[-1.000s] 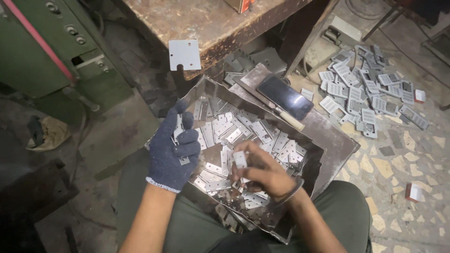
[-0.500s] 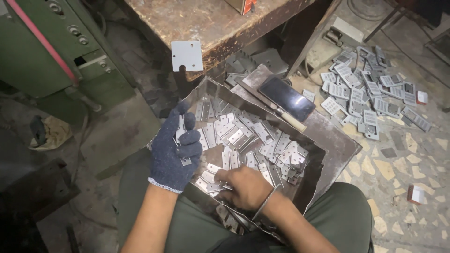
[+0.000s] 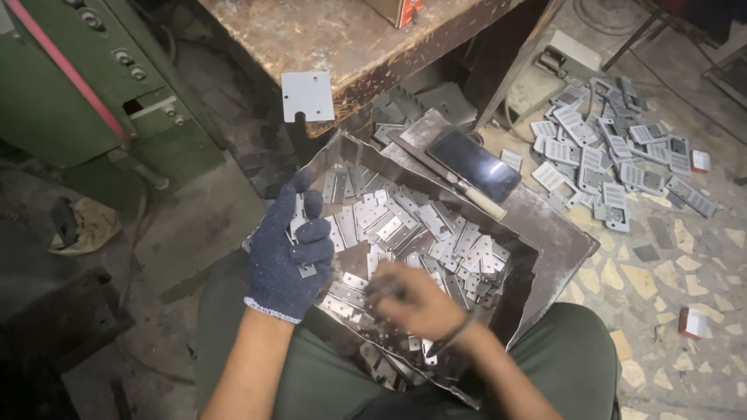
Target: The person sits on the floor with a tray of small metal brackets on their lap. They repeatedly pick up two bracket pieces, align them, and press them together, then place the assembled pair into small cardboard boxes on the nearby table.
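Observation:
A dented metal tray (image 3: 545, 233) rests on my lap, full of several small shiny metal plates (image 3: 436, 233). My left hand (image 3: 289, 253), in a dark blue knit glove, is closed around a small stack of these plates at the tray's left rim. My bare right hand (image 3: 412, 299) is blurred, low over the plates near the tray's front; I cannot tell whether its fingers hold a plate. A thin bangle sits on its wrist.
A dark phone (image 3: 475, 165) and a wooden-handled blade lie on the tray's far rim. A square metal plate (image 3: 308, 96) hangs off the rusty workbench (image 3: 342, 39). A green machine (image 3: 85, 85) stands left. Several perforated plates (image 3: 607, 155) litter the floor at right.
My right hand has slid from the tray's middle toward its front left, over the plates. The gloved left hand has stayed at the left rim with its stack.

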